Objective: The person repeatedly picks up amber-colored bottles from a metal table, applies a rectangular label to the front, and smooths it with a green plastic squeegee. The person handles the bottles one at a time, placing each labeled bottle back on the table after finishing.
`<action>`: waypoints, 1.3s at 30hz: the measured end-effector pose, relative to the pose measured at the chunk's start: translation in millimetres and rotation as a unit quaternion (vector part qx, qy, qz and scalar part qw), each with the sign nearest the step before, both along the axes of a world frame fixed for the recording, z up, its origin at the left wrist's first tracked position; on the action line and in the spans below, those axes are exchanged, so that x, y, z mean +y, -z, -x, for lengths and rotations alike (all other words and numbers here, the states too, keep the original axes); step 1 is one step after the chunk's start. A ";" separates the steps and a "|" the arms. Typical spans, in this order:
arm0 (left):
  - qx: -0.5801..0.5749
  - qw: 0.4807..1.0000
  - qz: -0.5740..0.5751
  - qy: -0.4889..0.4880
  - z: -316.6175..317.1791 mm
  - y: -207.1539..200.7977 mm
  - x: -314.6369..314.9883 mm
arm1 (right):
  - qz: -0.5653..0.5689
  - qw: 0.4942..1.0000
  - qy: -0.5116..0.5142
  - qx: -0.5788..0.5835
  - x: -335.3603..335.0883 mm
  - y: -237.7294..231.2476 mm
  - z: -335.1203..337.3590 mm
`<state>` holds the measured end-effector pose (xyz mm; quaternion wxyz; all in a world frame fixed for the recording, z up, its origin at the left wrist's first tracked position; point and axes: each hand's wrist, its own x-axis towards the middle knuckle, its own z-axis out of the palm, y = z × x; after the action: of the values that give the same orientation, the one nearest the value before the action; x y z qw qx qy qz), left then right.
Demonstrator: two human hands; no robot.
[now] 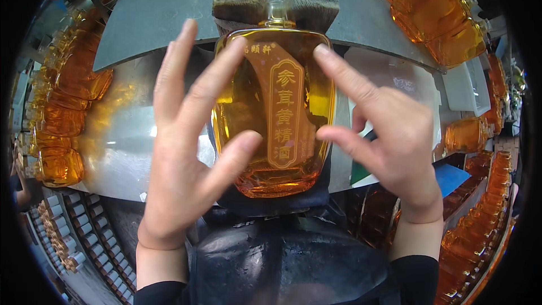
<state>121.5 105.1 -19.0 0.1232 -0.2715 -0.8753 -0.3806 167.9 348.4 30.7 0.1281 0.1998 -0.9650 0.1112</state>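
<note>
A large clear glass bottle of amber liquid lies on its back in front of me, neck pointing away. Its neck rests in a dark wooden block. On its upper face is a reddish-brown label with gold print. Over the bottle's left side, my left hand is open, fingers spread, with nothing in it. At the right side, my right hand has index finger and thumb stretched apart, with the other fingers bent. Their tips are at the bottle's right edge; firm contact cannot be made out.
Rows of filled amber bottles stand at the left, far right and lower right. A grey metal table lies beyond the wooden block. White-topped caps sit in rows at lower left. A translucent plastic bin is at right.
</note>
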 end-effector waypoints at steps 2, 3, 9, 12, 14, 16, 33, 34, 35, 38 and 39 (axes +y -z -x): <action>0.014 0.999 0.032 0.026 0.1 -4.7 4.1 | -0.005 1.000 -0.014 -0.012 -7.8 -3.9 -0.6; 0.015 0.999 0.041 0.031 0.6 -5.5 6.6 | -0.008 1.000 -0.019 -0.019 -10.7 -3.1 -0.1; 0.009 0.997 0.068 0.038 -1.0 -6.1 10.6 | -0.045 0.998 -0.013 -0.031 -16.0 1.7 4.9; -0.003 0.997 0.062 0.042 -0.8 -5.3 11.4 | -0.035 0.998 -0.011 -0.046 -14.6 1.8 4.8; 0.002 0.997 0.070 0.042 -1.5 -6.0 11.0 | -0.029 0.998 -0.014 -0.054 -13.7 1.5 5.4; 0.002 0.996 0.073 0.044 -1.6 -6.7 11.5 | -0.026 0.998 -0.015 -0.061 -12.6 0.3 5.7; 0.001 0.999 0.020 0.029 0.5 0.8 13.2 | 0.543 0.824 0.152 -0.052 66.8 11.3 42.1; 0.003 0.999 0.037 0.023 0.2 0.6 12.4 | 0.520 0.843 0.122 -0.058 57.1 8.2 35.5; 0.003 0.999 0.053 0.015 -0.6 0.0 11.9 | 0.496 0.861 0.092 -0.065 49.8 5.5 30.3; 0.016 0.997 0.070 0.016 -1.2 -3.2 10.8 | 0.497 0.862 0.046 -0.087 43.7 -2.6 20.9; 0.014 0.997 0.071 0.013 -3.1 -3.6 12.2 | 0.498 0.861 0.050 -0.088 42.3 -3.6 18.9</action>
<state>124.6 117.4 -15.4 0.1109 -0.2966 -0.8946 -0.3152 148.9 390.7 34.3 0.1305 0.0505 -0.7967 0.5879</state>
